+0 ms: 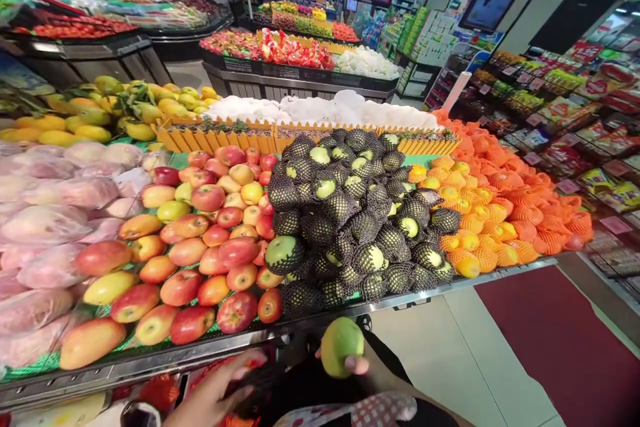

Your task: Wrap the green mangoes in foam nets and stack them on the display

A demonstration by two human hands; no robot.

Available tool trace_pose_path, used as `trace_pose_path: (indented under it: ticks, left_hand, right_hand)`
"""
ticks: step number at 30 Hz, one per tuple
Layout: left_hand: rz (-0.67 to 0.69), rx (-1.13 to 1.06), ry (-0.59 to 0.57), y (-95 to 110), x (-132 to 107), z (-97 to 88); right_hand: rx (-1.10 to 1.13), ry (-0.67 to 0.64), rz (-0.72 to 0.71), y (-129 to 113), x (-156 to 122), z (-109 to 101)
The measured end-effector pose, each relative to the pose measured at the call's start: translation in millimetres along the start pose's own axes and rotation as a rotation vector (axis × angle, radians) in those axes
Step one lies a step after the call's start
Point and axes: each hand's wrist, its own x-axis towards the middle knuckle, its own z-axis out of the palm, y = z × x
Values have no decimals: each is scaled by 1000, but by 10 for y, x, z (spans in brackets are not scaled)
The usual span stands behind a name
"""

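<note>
Head view, right hand gripping green fruit

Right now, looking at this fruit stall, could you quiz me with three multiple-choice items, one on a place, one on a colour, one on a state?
1. Where does the pile of black-netted fruit lie?
A. Between the red apples and the orange-netted fruit
B. Left of the apples
C. On the floor

2. What colour is the fruit in the right hand?
A. Red
B. Green
C. Purple

3. How is that green fruit wrapped?
A. In black netting
B. In a pink bag
C. Bare, unwrapped

Answers: 1 A, apples lie left of the pile and orange nets right. 2 B, its skin is yellow-green. 3 C, no net or bag covers it.
</note>
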Motion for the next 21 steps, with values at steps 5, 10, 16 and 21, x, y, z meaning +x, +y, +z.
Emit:
trace_pose_path:
  ticks: [5,10,16,21]
  left_hand:
    - [195,-272,-223,823,289,855]
    - [211,-552,-295,987,498,1544]
    - [110,-289,-203,1387,667,1520]
    - [152,-225,-126,1976,842,1794]
  right_hand:
    - [39,-128,-28,-268,-245,-103]
    - [53,-151,-34,-387,-446,-364]
    - [64,-91,-14,-290,-655,-973]
    - [156,59,-174,-302,-777,-1648]
